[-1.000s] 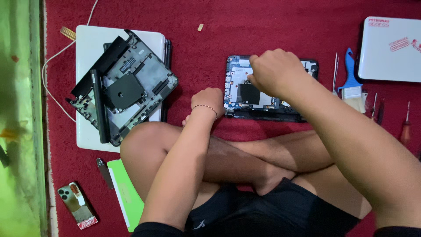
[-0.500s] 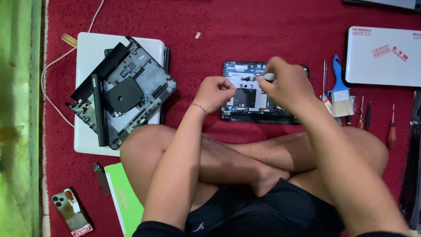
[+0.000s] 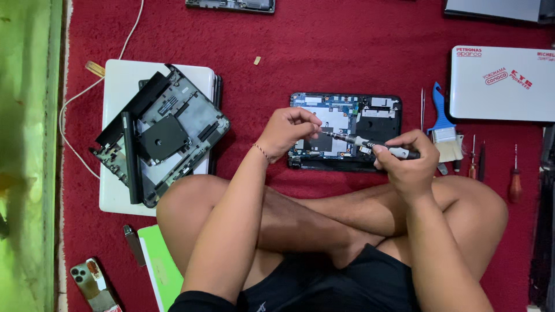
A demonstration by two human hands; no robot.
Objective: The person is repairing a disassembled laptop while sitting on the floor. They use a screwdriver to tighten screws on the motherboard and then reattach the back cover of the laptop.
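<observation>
1. I sit cross-legged on the red carpet (image 3: 347,52) with an opened small laptop base (image 3: 346,132) lying just beyond my knees, its cover off and the blue circuit board and black parts bare.
2. Judging by that bare board, the opening-up is done; the board itself still sits in its shell, so the work inside is what remains.
3. My right hand (image 3: 409,162) is curled closed around the handle of a slim screwdriver (image 3: 370,143), fingers wrapped tight, the shaft slanting left and far toward the board.
4. My left hand (image 3: 287,132) rests at the left part of the base, fingers bent in to a pinch at the driver's tip; whether they grip the tip or a tiny screw I cannot tell, it is too small.
5. To the left lies a stripped grey laptop chassis (image 3: 165,136) tilted on top of a white laptop (image 3: 124,173).
6. To the right, near the base, lie a blue-handled brush (image 3: 444,124) and several screwdrivers (image 3: 514,179), with another white laptop (image 3: 500,84) farther off.
7. A phone (image 3: 92,283) lies near left.
</observation>
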